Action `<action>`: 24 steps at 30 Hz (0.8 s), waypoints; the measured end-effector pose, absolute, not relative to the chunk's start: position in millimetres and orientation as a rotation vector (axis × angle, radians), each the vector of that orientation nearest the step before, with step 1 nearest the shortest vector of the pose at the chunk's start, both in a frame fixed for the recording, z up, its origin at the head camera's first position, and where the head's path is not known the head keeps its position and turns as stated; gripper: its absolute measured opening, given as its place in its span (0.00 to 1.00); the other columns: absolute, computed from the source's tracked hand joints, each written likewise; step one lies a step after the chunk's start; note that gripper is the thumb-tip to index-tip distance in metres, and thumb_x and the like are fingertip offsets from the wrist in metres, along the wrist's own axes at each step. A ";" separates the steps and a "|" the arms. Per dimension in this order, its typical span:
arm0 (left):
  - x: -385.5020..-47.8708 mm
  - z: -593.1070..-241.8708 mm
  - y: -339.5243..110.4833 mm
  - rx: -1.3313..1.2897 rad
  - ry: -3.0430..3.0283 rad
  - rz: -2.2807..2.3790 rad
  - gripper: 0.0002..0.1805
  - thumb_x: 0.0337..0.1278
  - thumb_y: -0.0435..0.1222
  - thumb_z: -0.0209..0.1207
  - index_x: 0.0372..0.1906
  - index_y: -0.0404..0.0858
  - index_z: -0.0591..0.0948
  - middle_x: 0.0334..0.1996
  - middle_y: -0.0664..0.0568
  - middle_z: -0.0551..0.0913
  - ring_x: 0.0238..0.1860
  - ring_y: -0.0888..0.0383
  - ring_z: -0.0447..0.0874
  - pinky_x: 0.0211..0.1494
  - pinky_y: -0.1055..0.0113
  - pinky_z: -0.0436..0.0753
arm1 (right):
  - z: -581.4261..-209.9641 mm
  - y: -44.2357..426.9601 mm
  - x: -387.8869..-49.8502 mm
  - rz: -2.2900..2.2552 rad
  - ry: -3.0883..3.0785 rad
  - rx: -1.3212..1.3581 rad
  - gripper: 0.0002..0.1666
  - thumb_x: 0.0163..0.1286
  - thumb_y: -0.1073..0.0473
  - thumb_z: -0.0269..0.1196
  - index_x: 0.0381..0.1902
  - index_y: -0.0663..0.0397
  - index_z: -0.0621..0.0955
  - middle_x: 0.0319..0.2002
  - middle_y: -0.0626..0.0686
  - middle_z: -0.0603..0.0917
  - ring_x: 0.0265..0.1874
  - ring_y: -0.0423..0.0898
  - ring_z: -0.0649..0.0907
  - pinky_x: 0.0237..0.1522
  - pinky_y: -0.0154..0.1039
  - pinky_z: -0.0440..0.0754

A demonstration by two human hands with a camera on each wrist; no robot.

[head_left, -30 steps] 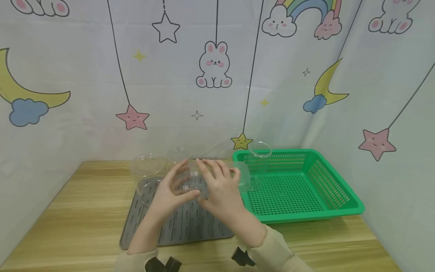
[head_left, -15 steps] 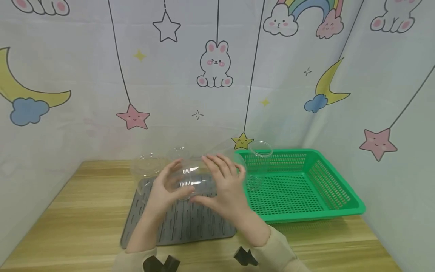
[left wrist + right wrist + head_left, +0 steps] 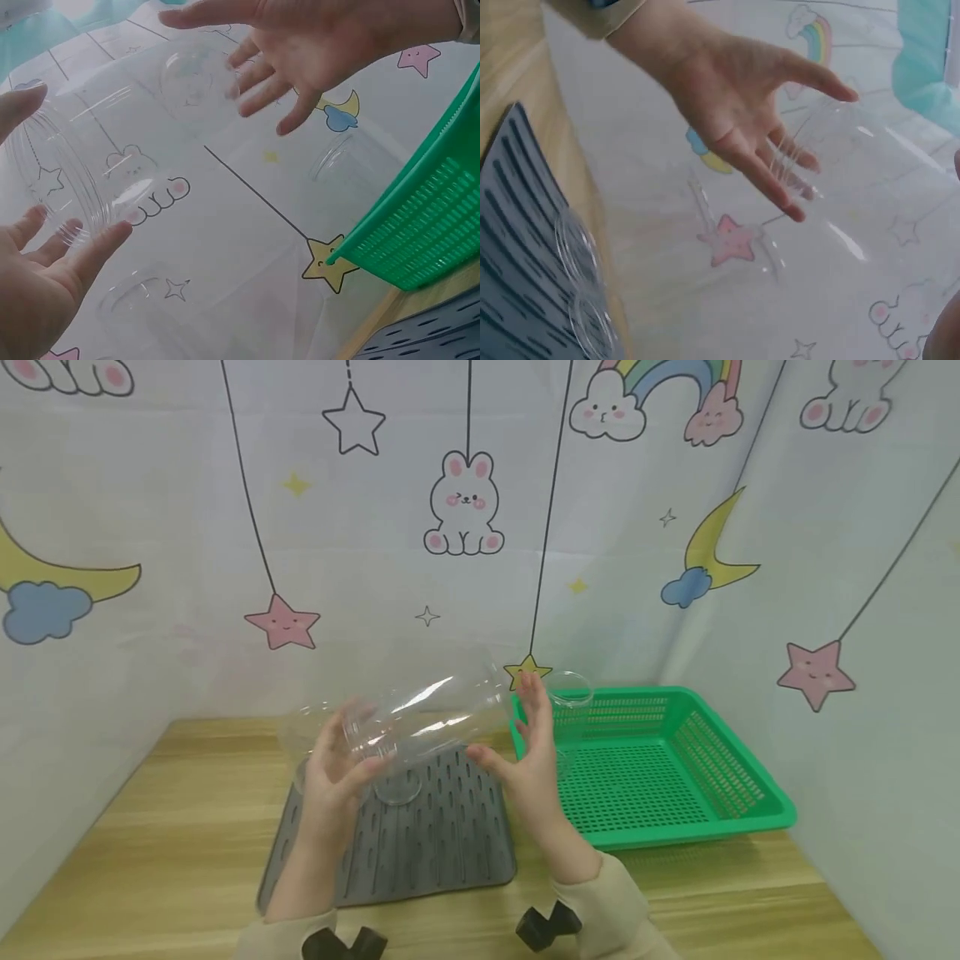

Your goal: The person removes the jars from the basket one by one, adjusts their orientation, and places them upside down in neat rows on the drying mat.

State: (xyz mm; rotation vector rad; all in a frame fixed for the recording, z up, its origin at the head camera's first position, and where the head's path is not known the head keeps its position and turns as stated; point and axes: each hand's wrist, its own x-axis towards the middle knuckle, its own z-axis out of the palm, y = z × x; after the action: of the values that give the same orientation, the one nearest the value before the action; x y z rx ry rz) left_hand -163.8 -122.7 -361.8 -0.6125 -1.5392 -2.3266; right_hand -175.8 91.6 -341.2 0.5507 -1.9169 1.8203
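A large clear plastic cup (image 3: pixel 438 714) is held tilted above the grey mat (image 3: pixel 442 852), its ringed end towards the left. My left hand (image 3: pixel 333 777) grips that ringed end, thumb on the near side and fingers around the far side, as the left wrist view shows too. At the other end is my right hand (image 3: pixel 536 768), thumb and fingers spread and fairly straight. In the right wrist view the right hand (image 3: pixel 735 112) has its thumb tip at the cup's edge; whether it touches is hard to tell through the clear plastic.
A green basket (image 3: pixel 693 835) stands on the right, with an upright clear cup (image 3: pixel 572 702) at its left end. Another clear cup (image 3: pixel 300 727) stands behind my left hand, and a round clear base (image 3: pixel 399 787) shows on the mat. A patterned curtain (image 3: pixel 375 568) hangs behind the table.
The cup has been raised, its right end now higher. My right hand has moved right and spread its fingers; my left hand has shifted left, still gripping the ringed end.
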 end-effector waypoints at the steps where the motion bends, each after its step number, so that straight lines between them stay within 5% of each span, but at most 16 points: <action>1: -164.1 -362.6 -122.6 -0.647 -1.516 -2.333 0.35 0.56 0.20 0.48 0.70 0.42 0.63 0.63 0.52 0.71 0.59 0.57 0.78 0.59 0.64 0.84 | -341.7 91.6 -177.2 1.935 -1.882 0.548 0.74 0.45 0.24 0.69 0.78 0.48 0.45 0.78 0.49 0.53 0.77 0.54 0.53 0.75 0.64 0.55; 8: -164.7 -363.9 -118.6 -0.774 -1.471 -2.359 0.32 0.60 0.25 0.51 0.71 0.41 0.62 0.65 0.53 0.69 0.62 0.57 0.76 0.62 0.63 0.81 | -348.8 90.2 -184.3 2.536 -1.545 0.577 0.81 0.43 0.31 0.75 0.78 0.50 0.37 0.79 0.58 0.47 0.77 0.60 0.50 0.76 0.62 0.51; 14: -163.0 -364.5 -115.2 -0.759 -1.507 -2.357 0.33 0.60 0.26 0.52 0.71 0.41 0.61 0.65 0.53 0.69 0.62 0.57 0.76 0.61 0.63 0.82 | -355.3 82.3 -183.8 2.735 -1.337 0.611 0.67 0.49 0.46 0.75 0.77 0.51 0.49 0.73 0.55 0.65 0.70 0.51 0.67 0.73 0.53 0.67; 18: -162.4 -365.5 -113.8 -0.736 -1.564 -2.335 0.35 0.58 0.26 0.52 0.71 0.45 0.62 0.65 0.52 0.68 0.62 0.56 0.75 0.61 0.63 0.82 | -359.8 78.2 -181.8 2.752 -1.308 0.666 0.69 0.46 0.41 0.76 0.76 0.56 0.50 0.68 0.49 0.72 0.67 0.46 0.73 0.68 0.46 0.74; 24: -161.7 -365.6 -112.7 -0.727 -1.611 -2.308 0.37 0.57 0.26 0.53 0.73 0.41 0.58 0.67 0.50 0.66 0.62 0.54 0.74 0.61 0.63 0.82 | -361.3 76.5 -181.3 2.754 -1.298 0.731 0.65 0.47 0.41 0.76 0.74 0.57 0.55 0.68 0.48 0.73 0.67 0.44 0.73 0.71 0.49 0.70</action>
State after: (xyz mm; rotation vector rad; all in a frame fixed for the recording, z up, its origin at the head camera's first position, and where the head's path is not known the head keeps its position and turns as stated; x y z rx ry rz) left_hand -161.7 -112.7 -365.6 -0.7274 -1.6109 -2.3078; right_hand -181.3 76.5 -361.3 0.7313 -1.2979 2.7538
